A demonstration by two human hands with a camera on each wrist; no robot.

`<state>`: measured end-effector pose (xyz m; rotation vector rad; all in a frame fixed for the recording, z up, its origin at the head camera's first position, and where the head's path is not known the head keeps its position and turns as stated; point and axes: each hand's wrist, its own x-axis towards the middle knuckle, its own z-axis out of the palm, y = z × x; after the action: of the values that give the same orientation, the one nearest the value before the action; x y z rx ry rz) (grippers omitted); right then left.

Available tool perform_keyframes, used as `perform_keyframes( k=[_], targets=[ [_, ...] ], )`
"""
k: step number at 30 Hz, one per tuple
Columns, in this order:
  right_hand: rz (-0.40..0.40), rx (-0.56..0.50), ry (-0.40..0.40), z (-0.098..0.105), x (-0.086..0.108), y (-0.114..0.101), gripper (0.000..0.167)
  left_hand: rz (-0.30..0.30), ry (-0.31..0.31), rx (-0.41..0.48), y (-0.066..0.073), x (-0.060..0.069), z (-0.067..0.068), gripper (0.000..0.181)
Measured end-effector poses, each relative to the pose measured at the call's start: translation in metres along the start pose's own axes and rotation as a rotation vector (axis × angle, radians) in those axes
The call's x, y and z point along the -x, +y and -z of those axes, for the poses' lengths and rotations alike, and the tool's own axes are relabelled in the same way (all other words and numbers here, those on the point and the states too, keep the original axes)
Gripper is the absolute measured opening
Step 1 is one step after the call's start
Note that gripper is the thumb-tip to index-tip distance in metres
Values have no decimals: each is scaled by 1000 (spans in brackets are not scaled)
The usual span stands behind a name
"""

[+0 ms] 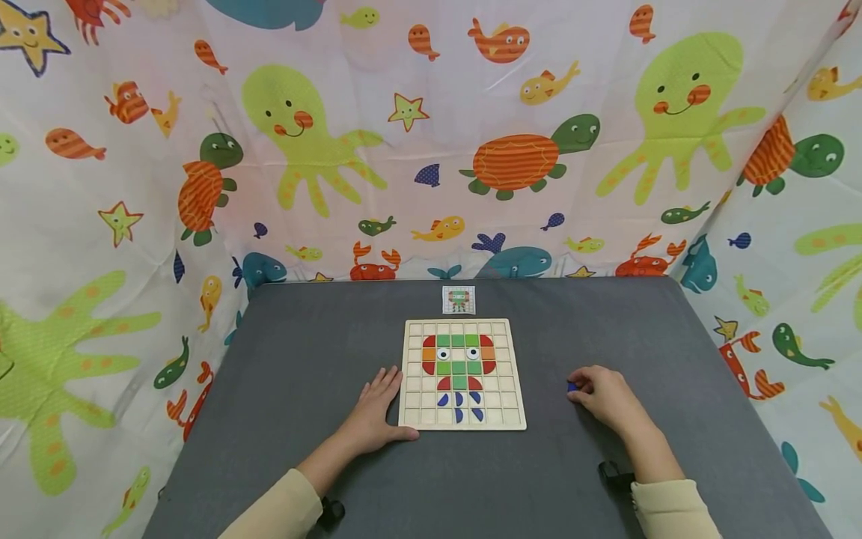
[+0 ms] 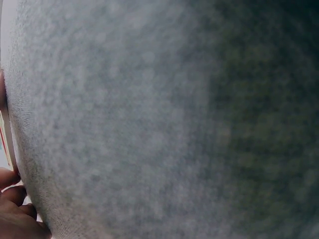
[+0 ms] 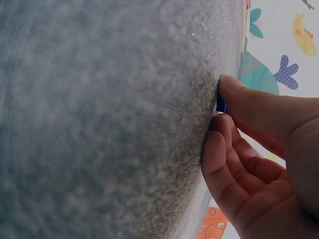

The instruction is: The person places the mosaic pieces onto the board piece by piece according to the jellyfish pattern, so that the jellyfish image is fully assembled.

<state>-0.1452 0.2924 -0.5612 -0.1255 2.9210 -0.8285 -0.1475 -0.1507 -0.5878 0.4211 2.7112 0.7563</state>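
A wooden grid board (image 1: 413, 374) lies on the grey table, holding a mosaic of green, red, orange and blue pieces with two eye tiles. My left hand (image 1: 373, 412) rests at the board's left edge, fingers extended and the thumb by the lower left corner. To the right of the board, my right hand (image 1: 608, 397) pinches a small blue piece (image 3: 221, 103) between thumb and fingers, at the table surface. Its full outline is hidden by the fingers. Several blue pieces (image 1: 459, 415) sit in the board's lower cells. Only fingers (image 2: 12, 194) show in the left wrist view.
A small picture card (image 1: 459, 299) with a similar figure on a grid lies behind the board. The grey table (image 1: 323, 337) reaches back to a white curtain (image 1: 431, 202) printed with sea animals. Dark wrist straps (image 1: 614, 476) sit by both sleeves.
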Motion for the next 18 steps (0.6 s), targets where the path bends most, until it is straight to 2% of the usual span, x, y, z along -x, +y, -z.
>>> perform_keyframes(
  k=[6,9,18],
  targets=[
    [52,25,44,-2,0,-2,21,2,-3,-1,2,0,2,121],
    [65,4,77,-3,0,-7,21,1,-5,2,3,1,2,121],
    [95,-68,127,-12,1,-48,21,7,-10,5,5,2,4,119]
  ],
)
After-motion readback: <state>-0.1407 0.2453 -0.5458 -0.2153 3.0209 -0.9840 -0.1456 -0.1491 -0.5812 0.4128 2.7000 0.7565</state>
